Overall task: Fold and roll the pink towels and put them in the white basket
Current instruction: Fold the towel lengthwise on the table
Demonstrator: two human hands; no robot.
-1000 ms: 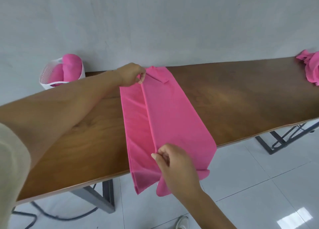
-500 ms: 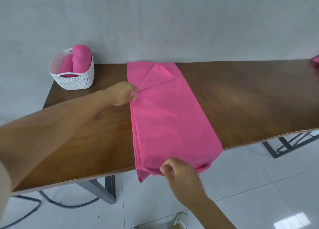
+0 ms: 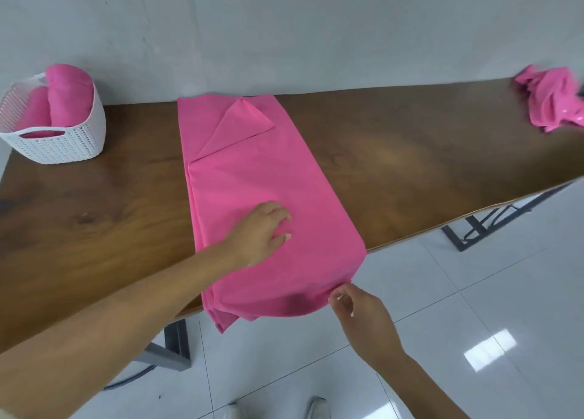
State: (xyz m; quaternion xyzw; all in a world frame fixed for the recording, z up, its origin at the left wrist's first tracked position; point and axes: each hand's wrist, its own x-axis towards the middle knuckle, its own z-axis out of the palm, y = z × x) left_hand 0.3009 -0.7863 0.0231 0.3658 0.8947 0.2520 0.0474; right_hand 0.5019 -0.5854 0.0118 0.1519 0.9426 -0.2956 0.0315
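Head view: right hand's (image 3: 363,319) towel (image 3: 252,166) grip unclear.

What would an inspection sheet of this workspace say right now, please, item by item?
Surface: wooden table, dark brown, set against the wall.
Job's things: folded pink towel lies across the table, its near end hanging over the front edge and a triangular flap at its far end; white basket at far left holds two rolled pink towels; crumpled pink towel at far right.
Clutter: nothing seen.
Hands: left hand rests on the folded towel; right hand pinches its hanging edge.
Cables: dark cable on the floor under the table's left end.
Surroundings: grey wall, white tiled floor, shoes at the bottom edge.
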